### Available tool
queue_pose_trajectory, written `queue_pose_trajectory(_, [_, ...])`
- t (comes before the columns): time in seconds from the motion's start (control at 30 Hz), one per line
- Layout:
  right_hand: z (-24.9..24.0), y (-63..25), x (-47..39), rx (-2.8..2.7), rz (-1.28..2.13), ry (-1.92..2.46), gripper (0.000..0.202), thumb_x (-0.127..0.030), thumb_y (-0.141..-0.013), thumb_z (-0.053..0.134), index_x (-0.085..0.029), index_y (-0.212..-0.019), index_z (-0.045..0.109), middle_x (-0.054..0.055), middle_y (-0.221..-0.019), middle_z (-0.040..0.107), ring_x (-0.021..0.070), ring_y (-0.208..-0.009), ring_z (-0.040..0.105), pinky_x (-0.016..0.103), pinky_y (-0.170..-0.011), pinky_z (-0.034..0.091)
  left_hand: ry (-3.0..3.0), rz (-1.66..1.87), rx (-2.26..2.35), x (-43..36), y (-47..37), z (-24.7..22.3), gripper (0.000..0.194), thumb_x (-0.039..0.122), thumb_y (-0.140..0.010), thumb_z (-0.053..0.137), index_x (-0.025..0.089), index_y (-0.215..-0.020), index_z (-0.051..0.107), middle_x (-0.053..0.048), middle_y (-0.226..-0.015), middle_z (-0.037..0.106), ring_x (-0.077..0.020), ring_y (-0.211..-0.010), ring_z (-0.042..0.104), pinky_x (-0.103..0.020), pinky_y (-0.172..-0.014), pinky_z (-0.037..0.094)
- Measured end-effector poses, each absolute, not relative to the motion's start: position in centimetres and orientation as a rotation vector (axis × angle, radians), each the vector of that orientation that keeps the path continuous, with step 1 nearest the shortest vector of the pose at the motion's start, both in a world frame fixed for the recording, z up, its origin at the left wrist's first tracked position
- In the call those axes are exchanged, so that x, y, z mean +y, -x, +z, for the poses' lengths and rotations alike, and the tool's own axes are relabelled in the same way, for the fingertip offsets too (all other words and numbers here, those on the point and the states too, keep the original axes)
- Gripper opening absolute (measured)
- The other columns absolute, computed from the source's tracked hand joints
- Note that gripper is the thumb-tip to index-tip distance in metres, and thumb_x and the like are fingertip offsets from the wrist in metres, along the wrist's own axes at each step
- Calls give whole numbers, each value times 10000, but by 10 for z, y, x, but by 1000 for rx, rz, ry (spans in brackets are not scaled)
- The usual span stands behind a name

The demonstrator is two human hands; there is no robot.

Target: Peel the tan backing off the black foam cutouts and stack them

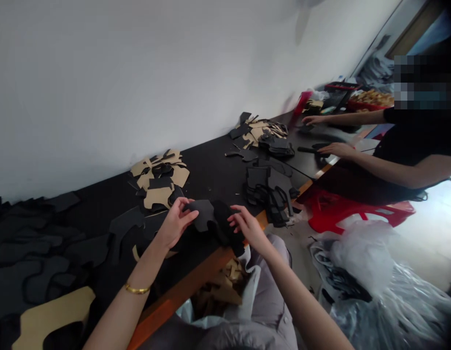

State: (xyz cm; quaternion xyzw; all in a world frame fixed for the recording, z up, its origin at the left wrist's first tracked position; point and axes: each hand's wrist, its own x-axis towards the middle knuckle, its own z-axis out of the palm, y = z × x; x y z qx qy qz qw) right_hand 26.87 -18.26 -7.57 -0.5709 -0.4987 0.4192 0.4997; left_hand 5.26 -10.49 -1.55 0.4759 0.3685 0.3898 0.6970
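Left hand (179,222) pinching dark cutout (202,216) near frame centre, above desk (210,170); right hand (249,227) loosely curled alongside, grip unclear; dark stack (279,182) right of centre seemingly finished, loose dark pieces (17,284) lower left apparently remaining.

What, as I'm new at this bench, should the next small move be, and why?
I'd probably settle the fingers of the right hand on the black material: they look spread at its edge, contact unclear, while the left hand pinches the dark grey piece beside it.
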Motion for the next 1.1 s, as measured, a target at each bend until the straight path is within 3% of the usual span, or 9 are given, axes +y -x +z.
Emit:
queue_pose_trajectory(0.1, [-77, -273, -176, -1158, 1003, 1419, 288, -349, -828, 467, -198, -1074, 476, 17, -770, 626, 124, -654, 603, 200, -476, 471, -1108, 882, 710, -114, -61, -14, 378, 179, -666, 734, 221, -833, 397, 27, -1101, 485, -83, -882, 546, -181, -738, 462])
queue_pose_trajectory(0.27, [-64, -271, -168, -1218, 1346, 1478, 173, -304, -855, 446, -202, -996, 455, -4, -670, 634, 114, -560, 621, 162, -409, 436, -1196, 929, 617, -124, -73, -7, 379, 193, -666, 730, 229, -830, 390, 21, -1108, 484, -83, -839, 531, -194, -727, 451])
queue_pose_trajectory(0.47, [-46, -263, -159, -1303, 1445, 1477, 155, -333, -841, 495, -188, -891, 511, -41, -622, 579, 68, -428, 545, 117, -315, 297, -1336, 910, 608, -130, -79, 1, 365, 255, -670, 728, 230, -816, 394, -16, -1120, 484, -128, -860, 527, -224, -716, 468])
queue_pose_trajectory(0.6, [-44, -260, -151, -1396, 1387, 1423, 128, -231, -764, 575, -166, -874, 573, -70, -552, 526, 57, -456, 501, 116, -361, 289, -1372, 869, 561, -138, -81, 4, 348, 261, -679, 723, 233, -807, 400, -32, -1131, 485, -153, -875, 541, -247, -694, 490])
queue_pose_trajectory(0.7, [-48, -260, -148, -1448, 1320, 1400, 165, -165, -689, 627, -150, -853, 608, -62, -567, 563, 77, -503, 520, 142, -420, 330, -1447, 829, 471, -151, -82, 12, 293, 208, -706, 702, 229, -789, 421, -29, -1092, 491, -147, -873, 549, -253, -722, 489])
queue_pose_trajectory(0.87, [-52, -268, -159, -1459, 1094, 1453, 162, -196, -720, 614, -135, -863, 660, -14, -650, 627, 106, -589, 559, 185, -528, 398, -1537, 773, 353, -177, -66, 31, 259, 125, -724, 675, 230, -769, 442, -32, -1043, 520, -129, -819, 575, -229, -688, 506])
queue_pose_trajectory(1.1, [-66, -271, -183, -1449, 858, 1596, 141, -173, -738, 594, -150, -828, 700, 1, -641, 624, 122, -601, 550, 221, -585, 408, -1229, 1435, 585, -146, -29, 62, 369, 95, -602, 759, 267, -789, 493, 56, -1070, 599, -111, -954, 574, -180, -789, 522])
